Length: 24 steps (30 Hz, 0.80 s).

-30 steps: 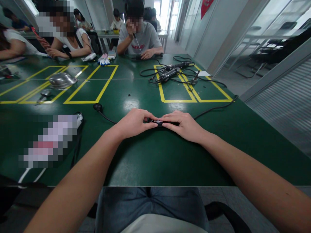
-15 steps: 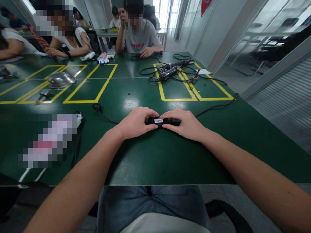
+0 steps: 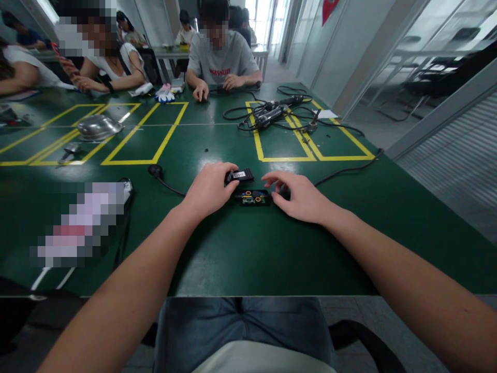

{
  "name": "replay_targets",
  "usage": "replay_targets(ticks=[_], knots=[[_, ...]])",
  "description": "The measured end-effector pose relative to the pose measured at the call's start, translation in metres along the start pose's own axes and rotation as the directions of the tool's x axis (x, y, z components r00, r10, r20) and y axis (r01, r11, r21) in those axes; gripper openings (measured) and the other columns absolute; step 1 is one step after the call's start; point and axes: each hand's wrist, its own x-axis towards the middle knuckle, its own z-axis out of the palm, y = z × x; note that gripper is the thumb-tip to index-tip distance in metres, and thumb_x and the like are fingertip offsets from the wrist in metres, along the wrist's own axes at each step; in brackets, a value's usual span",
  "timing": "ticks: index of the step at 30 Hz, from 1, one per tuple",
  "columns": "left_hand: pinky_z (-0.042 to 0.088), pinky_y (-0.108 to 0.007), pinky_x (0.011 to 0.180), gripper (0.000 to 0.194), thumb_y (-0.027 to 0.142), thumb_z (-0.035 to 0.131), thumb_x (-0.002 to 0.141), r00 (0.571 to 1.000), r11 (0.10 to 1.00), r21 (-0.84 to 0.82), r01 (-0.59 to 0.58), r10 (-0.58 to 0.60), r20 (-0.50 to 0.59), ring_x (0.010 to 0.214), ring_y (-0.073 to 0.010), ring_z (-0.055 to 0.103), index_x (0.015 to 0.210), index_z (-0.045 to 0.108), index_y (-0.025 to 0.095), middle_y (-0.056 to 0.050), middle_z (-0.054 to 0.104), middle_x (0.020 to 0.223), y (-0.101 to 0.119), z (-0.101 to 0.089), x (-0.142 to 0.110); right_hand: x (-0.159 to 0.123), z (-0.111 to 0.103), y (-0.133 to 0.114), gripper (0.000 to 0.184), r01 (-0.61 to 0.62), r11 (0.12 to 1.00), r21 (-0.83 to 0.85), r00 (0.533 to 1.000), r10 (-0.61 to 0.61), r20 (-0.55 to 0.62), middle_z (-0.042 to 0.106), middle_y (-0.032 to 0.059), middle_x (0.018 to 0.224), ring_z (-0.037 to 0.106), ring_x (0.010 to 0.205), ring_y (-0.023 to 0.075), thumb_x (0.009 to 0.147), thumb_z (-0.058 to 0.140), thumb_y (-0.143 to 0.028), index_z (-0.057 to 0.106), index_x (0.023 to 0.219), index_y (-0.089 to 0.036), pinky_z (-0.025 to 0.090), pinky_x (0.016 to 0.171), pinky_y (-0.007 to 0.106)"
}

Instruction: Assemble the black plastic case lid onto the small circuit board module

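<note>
Surface (image 3: pixel 248 259), green: near edge before the lap; right edge slanting away; green top from hands to near edge.
Person (image 3: pixel 221 57), seated at far edge.
Yellow tape (image 3: pixel 287 160): frames left and right, beyond the hands.
Corded tools (image 3: pixel 271 117): tangled, far right, partly over tape.
Blurred item (image 3: pixel 83 217): near left, beside the left forearm.
Bowl (image 3: pixel 99 128), metal: far left.
Left hand (image 3: pixel 213 189): gripping the cover by its left end.
Right hand (image 3: pixel 297 194): fingers parted, at the housing's right end; contact unclear.
Housing (image 3: pixel 254 204): open, parts exposed, between hands; cord to right.
Cover (image 3: pixel 245 175), black, labelled: just beyond housing.
Plug (image 3: pixel 156 170): left, corded toward left hand.
</note>
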Motion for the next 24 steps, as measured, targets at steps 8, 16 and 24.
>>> replay_targets(ticks=[8,16,24], knots=[[0.058,-0.052,0.117,0.035,0.017,0.071,0.100,0.999,1.000,0.029,0.006,-0.008,0.042,0.124,-0.0336,0.074,0.133,0.083,0.019,-0.015,0.081,0.134,-0.007,0.006,0.001,0.001,-0.009,-0.002,0.012,0.017,1.000,-0.002,0.996,-0.017,0.085,0.077,0.0056,0.088,0.067,0.078,0.0233,0.084,0.068,-0.018,0.072,0.096,-0.022,0.052,0.074,0.037],[0.056,-0.038,0.085,0.005,0.021,0.076,0.096,0.974,0.980,-0.090,-0.176,0.187,0.130,0.086,-0.0226,0.073,0.096,0.081,0.020,-0.005,0.077,0.093,0.004,-0.005,-0.005,0.002,-0.009,-0.006,0.005,0.014,1.000,-0.016,0.995,-0.012,0.102,0.076,0.0043,0.085,0.065,0.075,0.0217,0.089,0.071,-0.022,0.071,0.093,-0.023,0.049,0.072,0.035],[0.047,-0.034,0.073,0.010,0.011,0.070,0.089,0.955,0.983,-0.091,-0.158,0.176,0.240,0.072,-0.0195,0.066,0.090,0.071,0.020,-0.001,0.072,0.080,0.007,-0.007,-0.006,0.000,-0.009,-0.003,0.004,0.026,1.000,-0.003,0.998,-0.026,0.057,0.079,0.0041,0.086,0.071,0.077,0.0219,0.088,0.073,-0.023,0.075,0.092,-0.023,0.054,0.075,0.035]])
